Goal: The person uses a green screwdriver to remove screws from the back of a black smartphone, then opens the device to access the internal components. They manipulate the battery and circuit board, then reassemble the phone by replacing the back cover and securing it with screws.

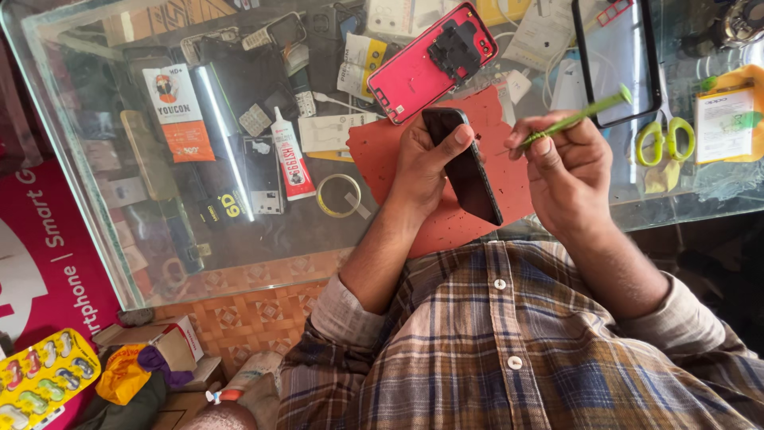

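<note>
My left hand (426, 159) wraps the black phone (465, 171) by its long edges, thumb across the top corner, holding it tilted on edge above the red mat (382, 151). It feels to me like a thin, stiff, smooth slab, likely slippery and easy to crack, so the edges are the place to grip, not the face. My right hand (569, 171) pinches a slim green tool (577, 118) between thumb and fingers, its tip near the phone's upper edge; whether it touches I can't tell. Beyond, on the glass counter (270, 231), lie a red phone back (414, 76) and green-handled scissors (664, 135).
</note>
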`<state>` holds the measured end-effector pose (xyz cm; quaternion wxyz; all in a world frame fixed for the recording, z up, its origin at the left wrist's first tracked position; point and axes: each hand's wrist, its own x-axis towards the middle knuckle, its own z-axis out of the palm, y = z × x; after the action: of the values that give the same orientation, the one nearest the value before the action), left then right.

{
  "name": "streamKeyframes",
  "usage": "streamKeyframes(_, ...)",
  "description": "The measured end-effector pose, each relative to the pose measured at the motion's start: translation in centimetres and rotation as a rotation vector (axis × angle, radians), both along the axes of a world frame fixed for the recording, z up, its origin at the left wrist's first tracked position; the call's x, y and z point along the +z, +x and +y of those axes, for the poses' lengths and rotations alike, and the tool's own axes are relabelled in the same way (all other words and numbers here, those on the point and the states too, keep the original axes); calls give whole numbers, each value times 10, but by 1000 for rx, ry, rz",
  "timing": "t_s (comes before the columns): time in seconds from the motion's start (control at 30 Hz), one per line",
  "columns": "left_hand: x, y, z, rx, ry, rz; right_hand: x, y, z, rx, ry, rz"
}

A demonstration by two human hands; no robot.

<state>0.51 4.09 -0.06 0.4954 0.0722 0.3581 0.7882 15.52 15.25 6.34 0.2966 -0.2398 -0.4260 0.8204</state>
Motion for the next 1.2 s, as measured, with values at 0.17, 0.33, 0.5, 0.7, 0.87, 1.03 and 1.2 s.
streamKeyframes(0.17,-6,1,0,34,37,-2,-1,7,-13,66,431,-21)
streamKeyframes(0.33,-7,1,-1,41,18,5,0,9,-18,51,477,-23)
streamKeyframes(0.5,-5,2,0,43,24,15,-1,6,-18,24,500,-61)
streamKeyframes(0.7,-5,2,0,31,32,26,-2,6,-18,32,473,-67)
streamKeyframes(0.87,-3,1,-1,38,22,17,-1,6,-18,35,466,-71)
streamKeyframes(1.03,-1,1,-1,46,24,12,0,5,-18,42,492,-79)
streamKeyframes(1.2,-2,2,-1,54,9,4,3,5,-20,33,510,-93)
